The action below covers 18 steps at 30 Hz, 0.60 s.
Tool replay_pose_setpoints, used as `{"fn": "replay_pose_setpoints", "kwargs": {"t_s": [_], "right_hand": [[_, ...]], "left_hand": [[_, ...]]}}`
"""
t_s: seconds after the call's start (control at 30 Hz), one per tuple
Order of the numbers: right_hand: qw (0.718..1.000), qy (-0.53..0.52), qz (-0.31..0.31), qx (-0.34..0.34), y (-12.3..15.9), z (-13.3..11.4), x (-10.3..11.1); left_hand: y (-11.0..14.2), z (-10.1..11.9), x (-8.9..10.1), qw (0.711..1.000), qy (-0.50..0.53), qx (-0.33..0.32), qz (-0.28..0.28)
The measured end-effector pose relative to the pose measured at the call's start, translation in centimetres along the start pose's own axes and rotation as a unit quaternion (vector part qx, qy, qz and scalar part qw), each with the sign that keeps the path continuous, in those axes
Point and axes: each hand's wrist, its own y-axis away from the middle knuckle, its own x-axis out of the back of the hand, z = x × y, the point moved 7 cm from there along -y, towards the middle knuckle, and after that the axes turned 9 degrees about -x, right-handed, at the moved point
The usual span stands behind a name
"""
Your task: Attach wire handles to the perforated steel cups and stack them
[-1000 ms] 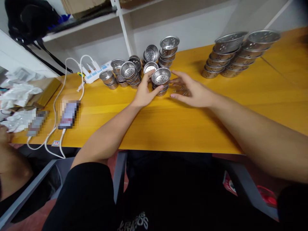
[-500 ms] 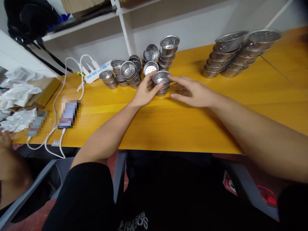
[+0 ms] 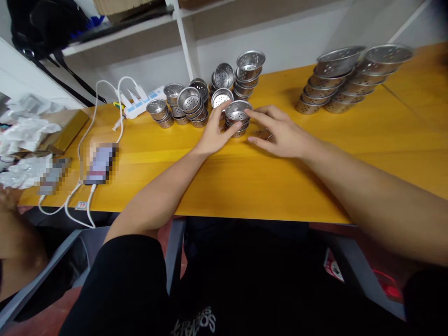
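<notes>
A short stack of perforated metal cups [image 3: 238, 112] stands upright on the table in front of me. My left hand [image 3: 217, 130] curves around its left side, with the thumb across the front and the fingers behind the rim. On the right, my right hand [image 3: 276, 130] has its thumb and index finger apart. Its index fingertip is at the top cup's right rim. Some thin wire-like pieces [image 3: 263, 134] show under that palm, too unclear to name. Just behind the stack, a tilted perforated cup [image 3: 221, 98] shows its pale inside.
More perforated cups stand in stacks behind [image 3: 249, 74] and to the left [image 3: 191, 105]. Two tall leaning stacks [image 3: 327, 79] are at the right. Left are a power strip [image 3: 145, 102], white cables and a charging phone [image 3: 101, 163]. Another person's arm [image 3: 21, 238] is at the left edge.
The view has shifted slightly, so the cups appear a little further right. My hands keep nearly the same pose around the stack.
</notes>
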Motion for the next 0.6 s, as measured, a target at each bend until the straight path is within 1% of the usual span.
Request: {"fn": "replay_pose_setpoints", "kwargs": {"t_s": [0.07,0.17,0.27,0.33,0.47,0.6], "right_hand": [[1.0,-0.001,0.01,0.003,0.1,-0.3,0.0],[1.0,-0.007,0.016,0.007,0.1,-0.6,-0.1],[1.0,0.009,0.024,0.004,0.2,-0.3,-0.1],[1.0,0.012,0.024,-0.005,0.1,0.2,-0.1],[1.0,0.005,0.016,-0.003,-0.1,0.7,-0.3],[0.999,-0.013,0.045,-0.015,-0.3,0.9,0.0]], "left_hand": [[0.4,0.1,0.2,1.0,-0.026,0.009,0.008],[0.7,-1.1,-0.5,0.999,-0.018,0.029,0.0],[0.8,-2.4,-1.7,0.999,0.002,0.036,-0.037],[0.8,-2.6,-2.0,0.998,0.004,0.029,-0.056],[0.9,-1.9,-1.7,0.998,0.018,0.003,-0.066],[1.0,-0.9,-2.1,0.995,0.055,-0.021,-0.079]]}}
